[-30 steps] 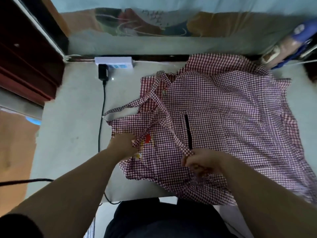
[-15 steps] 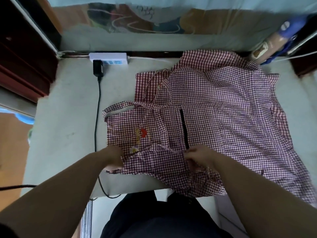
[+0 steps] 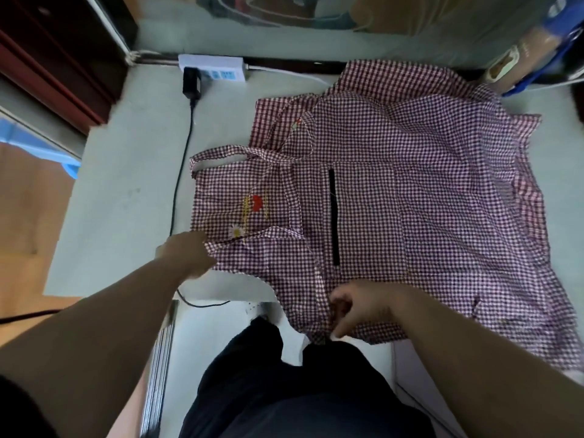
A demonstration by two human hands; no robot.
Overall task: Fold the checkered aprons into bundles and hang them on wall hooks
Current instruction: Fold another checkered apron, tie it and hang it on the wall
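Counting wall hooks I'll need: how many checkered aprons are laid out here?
2 visible: the top apron, bib toward the person's left; the lower apron peeking out under it at the far left corner. More may be hidden beneath.

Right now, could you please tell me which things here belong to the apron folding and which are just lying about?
For the job: checkered apron; left hand and right hand, both gripping its near edge.
Lying about: white power strip, black charger plugged into it, black cable.
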